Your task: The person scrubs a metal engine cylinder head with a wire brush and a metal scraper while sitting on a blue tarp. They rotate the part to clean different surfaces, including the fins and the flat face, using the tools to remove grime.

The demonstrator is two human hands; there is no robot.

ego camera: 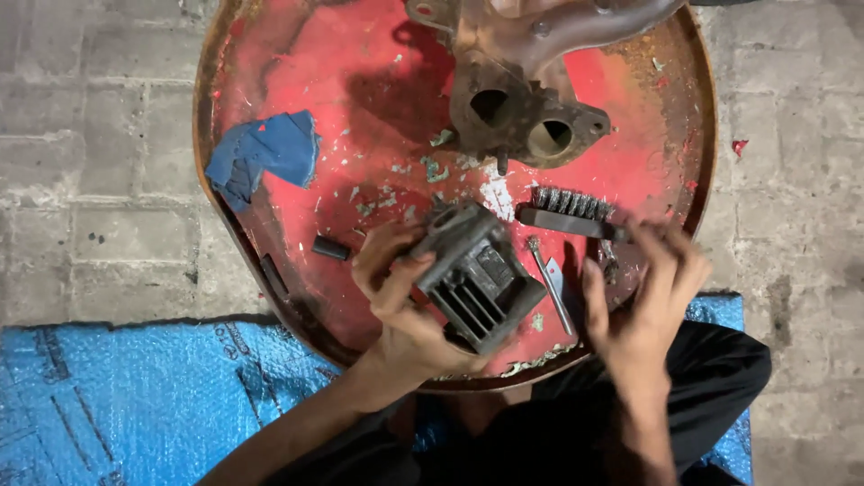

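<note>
My left hand [400, 292] grips a dark grey finned metal block [477, 274], held tilted just above the near part of a round red, rusty drum top [360, 90]. My right hand [643, 292] has its fingers spread and reaches to the handle end of a black wire brush [569, 211] that lies on the drum; the fingertips touch or nearly touch it. A thin metal tool [551, 283] lies between the two hands.
A rusty cast manifold [522, 117] with two round ports stands at the drum's far side. A crumpled blue cloth [265, 153] lies at left, a small black tube [330, 247] nearby. Blue tarp [135, 396] covers the ground; grey paving bricks [90, 135] surround it.
</note>
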